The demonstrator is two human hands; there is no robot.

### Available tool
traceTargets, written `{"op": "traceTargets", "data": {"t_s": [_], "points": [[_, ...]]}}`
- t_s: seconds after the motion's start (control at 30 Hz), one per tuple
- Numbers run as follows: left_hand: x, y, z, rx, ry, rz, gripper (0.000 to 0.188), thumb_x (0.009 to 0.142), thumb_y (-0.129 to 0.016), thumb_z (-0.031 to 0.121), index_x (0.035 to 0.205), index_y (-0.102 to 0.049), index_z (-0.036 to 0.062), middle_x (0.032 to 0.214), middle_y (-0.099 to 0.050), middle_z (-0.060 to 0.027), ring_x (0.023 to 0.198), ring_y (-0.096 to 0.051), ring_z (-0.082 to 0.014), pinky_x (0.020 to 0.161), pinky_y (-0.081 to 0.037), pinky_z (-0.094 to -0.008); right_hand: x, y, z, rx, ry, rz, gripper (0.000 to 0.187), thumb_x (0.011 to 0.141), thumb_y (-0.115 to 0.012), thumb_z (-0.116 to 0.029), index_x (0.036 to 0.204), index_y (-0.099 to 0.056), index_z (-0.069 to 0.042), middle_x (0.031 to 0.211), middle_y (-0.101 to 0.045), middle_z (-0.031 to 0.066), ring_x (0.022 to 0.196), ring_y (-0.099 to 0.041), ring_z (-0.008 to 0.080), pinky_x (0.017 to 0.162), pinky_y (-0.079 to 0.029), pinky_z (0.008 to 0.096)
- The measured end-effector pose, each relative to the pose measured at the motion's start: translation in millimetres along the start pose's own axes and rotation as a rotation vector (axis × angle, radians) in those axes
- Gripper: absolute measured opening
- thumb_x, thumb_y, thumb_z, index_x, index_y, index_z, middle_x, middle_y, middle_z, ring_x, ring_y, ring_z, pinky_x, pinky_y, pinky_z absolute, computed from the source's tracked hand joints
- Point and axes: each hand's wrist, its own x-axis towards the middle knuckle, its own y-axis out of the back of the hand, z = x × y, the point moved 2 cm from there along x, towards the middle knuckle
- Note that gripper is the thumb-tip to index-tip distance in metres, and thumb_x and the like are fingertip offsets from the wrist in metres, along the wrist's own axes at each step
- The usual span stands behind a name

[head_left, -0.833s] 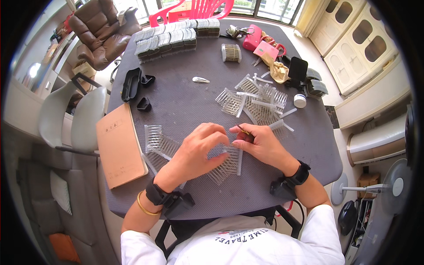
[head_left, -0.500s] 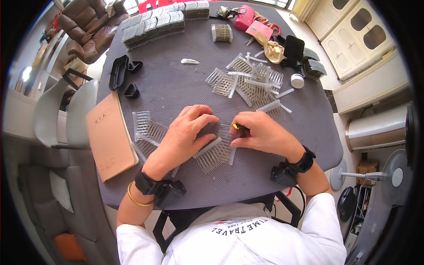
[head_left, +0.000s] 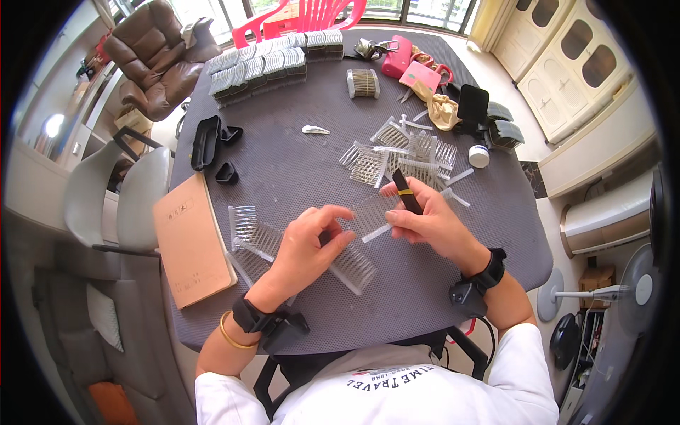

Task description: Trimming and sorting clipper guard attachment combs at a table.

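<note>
My right hand is closed with a black pen-shaped tool, which has a yellow band, tilted upward in it. A clear plastic hair comb is pinched between this hand's thumb and fingers. At the comb's left end is my left hand, thumb and index finger apart; whether its fingertip touches the comb I cannot tell. Below and right of that hand lies another clear hair comb on the table. More clear combs lie left of my left hand, partly hidden by it.
A heap of clear combs lies beyond my right hand, near a white jar. Farther off are a wound spool, stacked rows of clips and a pink pouch. A silver hair clip, black trays and a brown notebook lie leftward.
My right hand has moved away from me and rightward with a comb, and the black tool in it now points up. My left hand has drawn apart from it. The view has shifted slightly.
</note>
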Motion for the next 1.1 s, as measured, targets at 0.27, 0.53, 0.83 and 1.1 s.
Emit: {"op": "traceTargets", "data": {"t_s": [0.27,0.53,0.83,1.1], "points": [[1,11,1,0.379,-0.015,0.204,0.015,0.078,-0.066,0.007,0.093,-0.065,0.0057,0.073,-0.060,-0.0026,0.069,-0.055,-0.0143,0.061,-0.045,-0.0275,-1,-5,-2,-0.104,0.093,0.068,0.043,0.083,-0.062,-0.009,0.122,-0.043,-0.002,0.070,-0.055,-0.0030,0.058,-0.055,0.0035,0.045,-0.036,0.0150],[0,1,6,0.181,-0.208,0.069,0.015,0.070,-0.073,0.012,0.082,-0.065,0.0082,0.077,-0.060,-0.0023,0.072,-0.056,-0.0179,0.061,-0.046,-0.0292,-4,-6,-5,-0.147,0.083,0.084,0.044,0.082,-0.062,-0.010,0.121,-0.043,-0.001,0.071,-0.053,-0.0030,0.056,-0.055,0.0029,0.046,-0.040,0.0145],[1,-1,11,0.204,-0.430,0.042,0.018,0.066,-0.076,0.012,0.082,-0.067,0.0094,0.082,-0.063,-0.0024,0.077,-0.060,-0.0174,0.066,-0.049,-0.0285,-4,-11,-2,0.068,-0.028,0.003,0.049,0.085,-0.062,-0.010,0.128,-0.040,-0.003,0.067,-0.049,-0.0040,0.055,-0.050,0.0031,0.044,-0.034,0.0156],[-3,2,-1,-0.622,0.151,0.081,0.014,0.086,-0.064,0.014,0.088,-0.061,0.0005,0.081,-0.066,-0.0083,0.070,-0.066,-0.0153,0.064,-0.055,-0.0235,-3,-8,0,-0.116,0.065,-0.030,0.029,0.091,-0.058,-0.027,0.103,-0.059,-0.001,0.058,-0.053,-0.0014,0.046,-0.042,0.0016,0.041,-0.030,0.0167]]}}
